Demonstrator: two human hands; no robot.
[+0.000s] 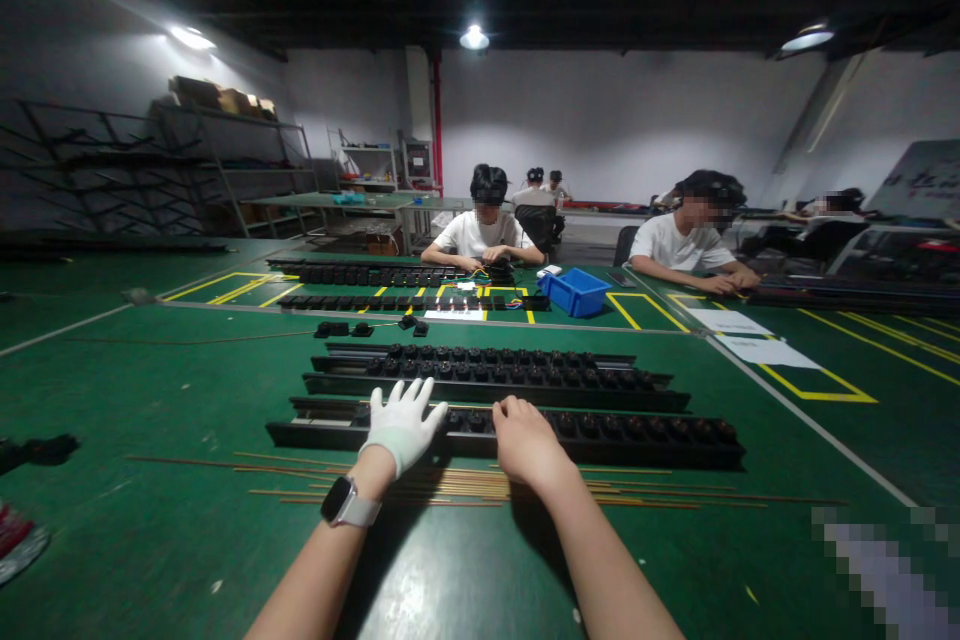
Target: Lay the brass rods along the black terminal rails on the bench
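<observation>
My left hand (403, 424), in a white glove with a smartwatch on the wrist, lies with fingers spread on the nearest long black strip of sockets (637, 440). My bare right hand (525, 438) rests on the same strip just to the right, its fingers curled down over the strip's top; whether they grip anything is hidden. A bundle of thin copper rods (450, 485) lies on the green table under both wrists. Two more black strips (525, 375) lie just beyond.
Further black strips (375, 275) and a blue bin (575, 292) sit at the far side, where two seated people in white shirts work. Small black parts (352, 328) lie mid-table. White papers (757, 345) and yellow floor-tape lines are at right. Shelving stands at left.
</observation>
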